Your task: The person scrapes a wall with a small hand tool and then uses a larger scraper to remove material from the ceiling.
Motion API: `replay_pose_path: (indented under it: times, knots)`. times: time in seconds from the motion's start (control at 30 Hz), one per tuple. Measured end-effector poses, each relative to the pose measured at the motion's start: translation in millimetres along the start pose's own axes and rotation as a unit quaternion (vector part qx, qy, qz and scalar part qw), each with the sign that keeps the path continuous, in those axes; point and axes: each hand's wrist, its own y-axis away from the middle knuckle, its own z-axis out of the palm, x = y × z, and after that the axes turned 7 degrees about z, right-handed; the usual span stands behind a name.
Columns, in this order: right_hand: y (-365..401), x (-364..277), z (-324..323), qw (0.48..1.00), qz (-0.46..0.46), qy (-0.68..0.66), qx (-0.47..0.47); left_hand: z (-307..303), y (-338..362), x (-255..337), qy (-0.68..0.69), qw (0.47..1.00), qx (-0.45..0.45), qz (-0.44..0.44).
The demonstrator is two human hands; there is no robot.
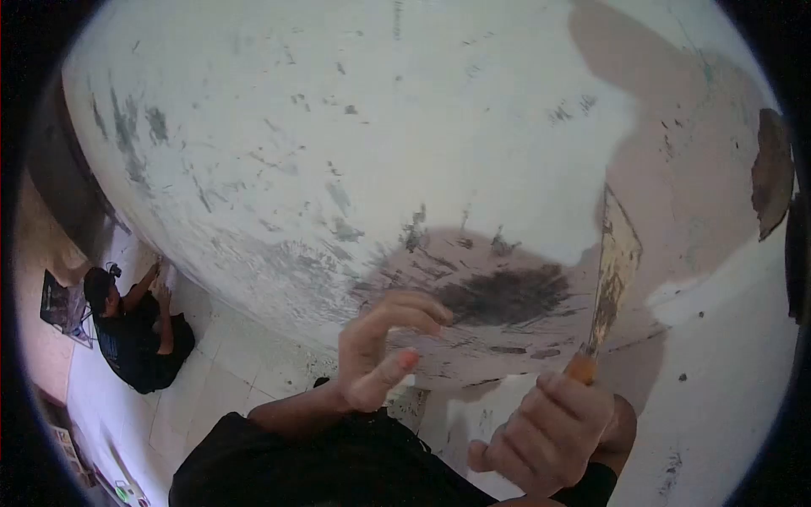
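Note:
My right hand [545, 435] is wrapped round the orange handle of a putty knife [617, 253], whose broad, stained blade points up in front of the wall. To its left, my left hand [380, 346] is empty, its fingers bent and the thumb held apart, with a reddish mark on the thumb tip. Behind both hands stretches a white wall [473, 160] with scuffs and scraped grey streaks. A dark, roughly scraped patch [515, 294] shows on it, just beyond the left fingertips and left of the blade.
At far left, a person in dark clothes [135, 338] sits low on the tiled floor [211, 346], hands against the wall. A dark framed object [66, 306] stands behind that person. On the right, a brown bare spot [770, 173] shows near the wall's edge.

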Motion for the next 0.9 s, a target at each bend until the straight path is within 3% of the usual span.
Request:
replay_pose_path:
  times: [0.03,0.1,0.17,0.23,0.37,0.43,0.57,0.63,0.7,0.83,0.9]
  knots:
    - [0,3,-4,1.0,0.007,0.006,-0.001,1,-2,-1,0.005,1.0,-0.008,-0.002]
    - [0,17,-14,0.992,0.112,0.059,-0.017,5,-5,-4,-0.008,0.999,0.022,0.035]
    - [2,20,-17,0.992,0.103,0.064,-0.042,9,-5,-6,0.014,0.999,0.015,0.037]
    - [2,5,-7,0.999,-0.007,0.012,-0.039,11,-8,-10,0.035,0.998,0.015,0.059]
    - [7,2,5,0.999,-0.052,0.01,-0.005,7,-9,-12,0.045,0.997,0.022,0.055]
    - [-3,30,-8,0.996,0.043,0.062,-0.053,10,-9,-12,0.044,0.997,-0.003,0.062]
    - [-8,-10,-2,0.993,0.098,0.045,-0.056,12,-7,-16,0.056,0.995,0.012,0.082]
    - [-8,-1,0,0.996,0.08,0.037,-0.019,10,-4,-15,0.05,0.998,0.022,0.041]
    - [2,34,0,0.992,0.029,0.122,0.028,8,-3,-16,0.042,0.998,0.028,0.027]
    - [6,18,8,0.976,0.098,0.196,0.016,5,3,-16,0.001,0.997,0.071,0.01]
    - [8,1,13,0.983,0.058,0.131,0.113,6,3,-18,-0.002,0.998,0.063,0.026]
